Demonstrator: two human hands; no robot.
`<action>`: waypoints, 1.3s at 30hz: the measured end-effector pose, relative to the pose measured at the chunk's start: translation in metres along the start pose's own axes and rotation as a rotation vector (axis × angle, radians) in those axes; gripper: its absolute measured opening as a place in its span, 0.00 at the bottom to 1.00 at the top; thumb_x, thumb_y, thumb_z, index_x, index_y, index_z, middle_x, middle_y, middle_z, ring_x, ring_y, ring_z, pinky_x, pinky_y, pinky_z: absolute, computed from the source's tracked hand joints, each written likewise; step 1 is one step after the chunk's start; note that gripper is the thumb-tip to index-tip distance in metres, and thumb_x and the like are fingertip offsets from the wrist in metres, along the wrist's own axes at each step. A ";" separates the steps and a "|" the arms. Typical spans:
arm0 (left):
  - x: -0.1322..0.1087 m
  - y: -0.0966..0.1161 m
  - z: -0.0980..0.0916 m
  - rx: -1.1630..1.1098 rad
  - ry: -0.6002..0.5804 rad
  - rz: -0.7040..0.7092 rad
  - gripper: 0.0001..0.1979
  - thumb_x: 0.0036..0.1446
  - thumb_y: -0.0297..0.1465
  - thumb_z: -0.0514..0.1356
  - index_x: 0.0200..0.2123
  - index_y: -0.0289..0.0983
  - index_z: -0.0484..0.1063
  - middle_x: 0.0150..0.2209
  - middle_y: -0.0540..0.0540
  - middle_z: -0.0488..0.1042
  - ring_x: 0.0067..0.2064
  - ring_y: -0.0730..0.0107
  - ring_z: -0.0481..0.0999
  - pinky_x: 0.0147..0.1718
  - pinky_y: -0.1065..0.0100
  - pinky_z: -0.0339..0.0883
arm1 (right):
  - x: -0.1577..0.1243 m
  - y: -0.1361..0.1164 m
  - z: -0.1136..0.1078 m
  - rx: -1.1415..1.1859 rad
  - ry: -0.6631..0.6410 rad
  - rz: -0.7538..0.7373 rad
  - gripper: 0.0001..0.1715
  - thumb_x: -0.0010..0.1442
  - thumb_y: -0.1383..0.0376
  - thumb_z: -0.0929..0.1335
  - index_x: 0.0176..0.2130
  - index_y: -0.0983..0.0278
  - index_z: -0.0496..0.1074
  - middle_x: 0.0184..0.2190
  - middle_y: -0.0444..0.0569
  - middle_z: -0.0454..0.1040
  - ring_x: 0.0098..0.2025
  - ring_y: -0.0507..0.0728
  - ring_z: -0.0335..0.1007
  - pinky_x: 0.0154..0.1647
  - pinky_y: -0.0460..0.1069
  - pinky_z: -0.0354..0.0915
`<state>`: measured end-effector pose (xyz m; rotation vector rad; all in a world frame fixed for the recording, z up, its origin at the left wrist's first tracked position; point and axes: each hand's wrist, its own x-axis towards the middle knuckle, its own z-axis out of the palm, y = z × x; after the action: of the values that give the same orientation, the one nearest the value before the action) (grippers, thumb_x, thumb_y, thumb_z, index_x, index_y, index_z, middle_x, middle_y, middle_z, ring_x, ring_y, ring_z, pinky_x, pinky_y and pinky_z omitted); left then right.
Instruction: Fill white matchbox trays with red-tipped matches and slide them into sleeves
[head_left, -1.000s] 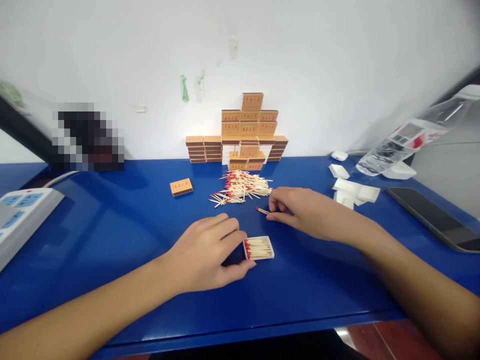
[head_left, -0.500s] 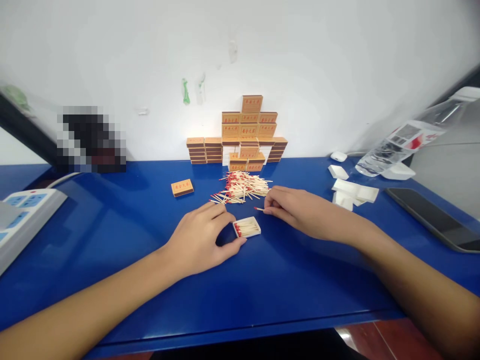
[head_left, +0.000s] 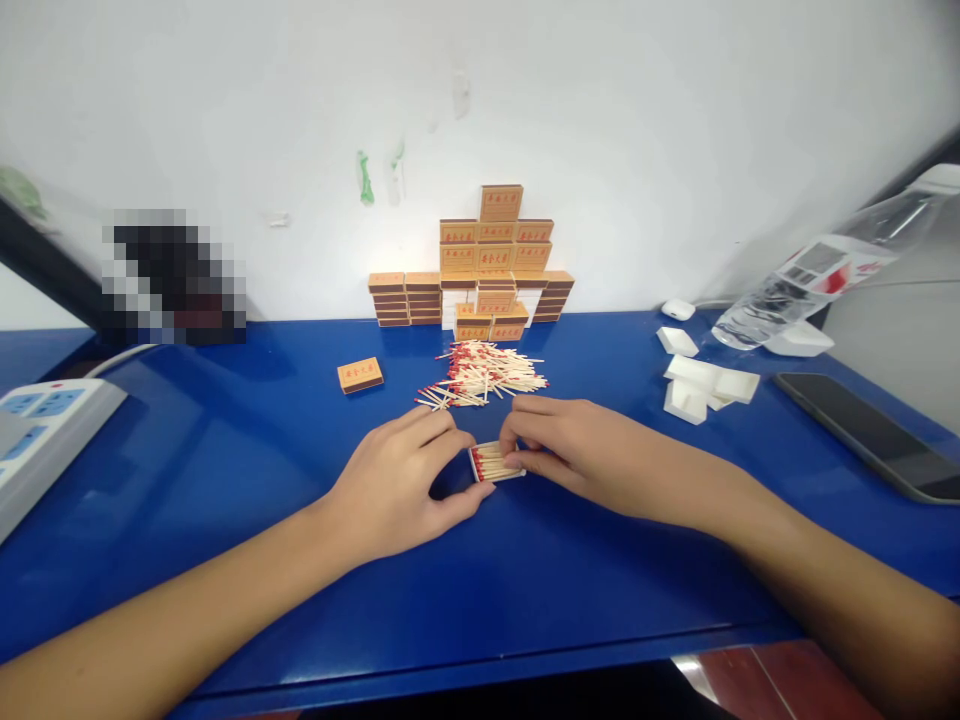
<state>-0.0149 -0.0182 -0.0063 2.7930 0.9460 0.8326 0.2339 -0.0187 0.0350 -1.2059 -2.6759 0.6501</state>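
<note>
A small white matchbox tray lies on the blue table with a row of red-tipped matches inside. My left hand steadies its left end between thumb and forefinger. Over the tray's right part, my right hand pinches a match whose length is mostly hidden by the fingers. Just behind both hands is a loose heap of matches. One closed orange matchbox lies flat to the left of the heap.
Against the wall stands a stepped stack of matchboxes. White trays, a phone and a leaning water bottle are at the right. A power strip lies at the left edge of the blue table.
My right hand has moved left and down from beside the heap to the tray, carrying a match. My left hand stays at the tray.
</note>
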 end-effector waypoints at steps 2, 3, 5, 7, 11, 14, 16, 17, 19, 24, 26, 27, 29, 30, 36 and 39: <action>0.000 0.000 0.000 0.003 0.019 0.009 0.13 0.66 0.39 0.65 0.44 0.35 0.78 0.37 0.44 0.77 0.38 0.60 0.77 0.36 0.59 0.73 | -0.001 0.001 -0.002 0.017 -0.002 -0.023 0.11 0.75 0.63 0.64 0.42 0.61 0.75 0.40 0.48 0.75 0.38 0.56 0.71 0.39 0.51 0.62; 0.000 0.000 0.000 0.006 0.024 0.010 0.13 0.66 0.39 0.65 0.44 0.35 0.78 0.37 0.44 0.77 0.37 0.60 0.77 0.36 0.59 0.73 | -0.001 0.002 -0.003 0.025 0.000 -0.037 0.11 0.75 0.63 0.65 0.41 0.61 0.75 0.39 0.47 0.75 0.37 0.55 0.71 0.39 0.51 0.62; 0.000 0.000 0.000 0.005 0.016 0.004 0.12 0.66 0.39 0.65 0.44 0.35 0.78 0.37 0.44 0.77 0.37 0.61 0.77 0.36 0.59 0.73 | 0.000 0.006 -0.006 0.020 0.041 -0.040 0.11 0.74 0.62 0.66 0.40 0.61 0.75 0.37 0.46 0.75 0.36 0.54 0.69 0.37 0.50 0.60; 0.000 0.000 -0.001 -0.010 -0.002 0.004 0.12 0.65 0.39 0.66 0.43 0.35 0.78 0.37 0.45 0.77 0.38 0.61 0.77 0.36 0.60 0.73 | 0.002 0.016 -0.009 -0.032 0.142 0.006 0.11 0.73 0.61 0.66 0.37 0.61 0.74 0.33 0.45 0.74 0.34 0.54 0.68 0.35 0.50 0.58; 0.000 0.002 -0.002 -0.039 0.003 0.019 0.11 0.66 0.39 0.65 0.43 0.36 0.78 0.36 0.45 0.77 0.37 0.63 0.76 0.37 0.61 0.72 | 0.009 0.047 -0.014 -0.174 0.359 0.170 0.08 0.68 0.63 0.67 0.37 0.62 0.75 0.32 0.47 0.73 0.33 0.55 0.67 0.34 0.50 0.57; 0.000 0.002 -0.002 -0.045 0.006 0.018 0.12 0.66 0.39 0.65 0.44 0.36 0.78 0.37 0.44 0.77 0.38 0.63 0.76 0.37 0.60 0.73 | 0.014 0.064 -0.012 -0.177 0.393 0.234 0.06 0.65 0.62 0.68 0.38 0.62 0.75 0.32 0.47 0.73 0.33 0.56 0.68 0.34 0.51 0.59; 0.000 0.002 -0.001 -0.048 -0.020 0.004 0.12 0.65 0.39 0.66 0.44 0.36 0.78 0.38 0.44 0.78 0.38 0.62 0.76 0.38 0.60 0.73 | 0.017 0.067 -0.007 -0.161 0.408 0.221 0.08 0.65 0.60 0.69 0.39 0.62 0.74 0.34 0.48 0.73 0.34 0.57 0.69 0.36 0.51 0.61; -0.001 0.001 0.000 -0.052 -0.033 -0.006 0.12 0.65 0.39 0.66 0.43 0.37 0.78 0.39 0.44 0.78 0.39 0.62 0.77 0.38 0.60 0.73 | 0.018 0.066 -0.004 -0.159 0.418 0.210 0.09 0.65 0.59 0.69 0.40 0.63 0.74 0.36 0.49 0.73 0.35 0.57 0.69 0.38 0.52 0.63; -0.001 0.001 0.000 -0.058 -0.047 -0.023 0.12 0.65 0.40 0.66 0.43 0.37 0.78 0.39 0.44 0.78 0.39 0.62 0.77 0.38 0.60 0.73 | 0.021 0.065 0.001 -0.167 0.430 0.197 0.10 0.66 0.59 0.69 0.41 0.63 0.73 0.40 0.51 0.72 0.38 0.58 0.70 0.41 0.53 0.65; 0.000 0.001 -0.001 -0.051 -0.049 -0.028 0.11 0.65 0.40 0.66 0.43 0.37 0.78 0.38 0.45 0.78 0.39 0.62 0.77 0.38 0.61 0.73 | 0.025 0.065 0.003 -0.175 0.370 0.187 0.10 0.70 0.59 0.68 0.41 0.62 0.73 0.43 0.52 0.71 0.39 0.58 0.70 0.43 0.53 0.66; 0.000 0.001 -0.001 -0.051 -0.050 -0.030 0.11 0.65 0.39 0.66 0.43 0.37 0.78 0.38 0.45 0.78 0.39 0.61 0.77 0.38 0.60 0.73 | 0.024 0.067 0.000 -0.184 0.344 0.179 0.11 0.70 0.58 0.68 0.40 0.63 0.72 0.43 0.52 0.71 0.39 0.58 0.70 0.43 0.53 0.65; 0.000 0.001 -0.001 -0.052 -0.051 -0.032 0.11 0.65 0.39 0.66 0.43 0.37 0.78 0.38 0.45 0.77 0.39 0.61 0.77 0.38 0.60 0.73 | 0.023 0.068 -0.001 -0.191 0.332 0.176 0.11 0.71 0.58 0.68 0.39 0.63 0.72 0.43 0.52 0.71 0.39 0.58 0.70 0.43 0.53 0.65; 0.000 0.001 -0.001 -0.050 -0.054 -0.038 0.11 0.65 0.39 0.66 0.43 0.37 0.79 0.38 0.45 0.78 0.40 0.61 0.77 0.38 0.60 0.73 | 0.021 0.070 -0.005 -0.205 0.312 0.173 0.10 0.71 0.59 0.68 0.39 0.63 0.72 0.42 0.52 0.71 0.39 0.59 0.70 0.42 0.53 0.65; 0.000 0.001 -0.001 -0.049 -0.054 -0.039 0.11 0.65 0.39 0.66 0.42 0.37 0.79 0.38 0.45 0.78 0.40 0.61 0.77 0.39 0.60 0.73 | 0.020 0.071 -0.006 -0.209 0.306 0.169 0.10 0.71 0.60 0.68 0.39 0.63 0.72 0.42 0.52 0.72 0.40 0.59 0.70 0.43 0.53 0.65; 0.000 0.000 -0.001 -0.044 -0.042 -0.043 0.11 0.65 0.39 0.66 0.43 0.37 0.79 0.38 0.45 0.78 0.40 0.61 0.77 0.38 0.60 0.73 | 0.016 0.080 -0.012 -0.237 0.286 0.139 0.10 0.72 0.61 0.66 0.39 0.62 0.74 0.42 0.52 0.72 0.40 0.58 0.70 0.43 0.53 0.66; 0.000 -0.001 0.000 -0.054 -0.033 -0.046 0.11 0.65 0.40 0.66 0.43 0.37 0.79 0.39 0.45 0.78 0.40 0.61 0.78 0.38 0.60 0.73 | 0.014 0.084 -0.013 -0.251 0.286 0.146 0.11 0.72 0.61 0.64 0.39 0.62 0.73 0.42 0.52 0.72 0.38 0.58 0.69 0.41 0.53 0.66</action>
<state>-0.0154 -0.0170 -0.0063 2.7200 0.9637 0.7918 0.2852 0.0452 0.0095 -1.4426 -2.4973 0.1415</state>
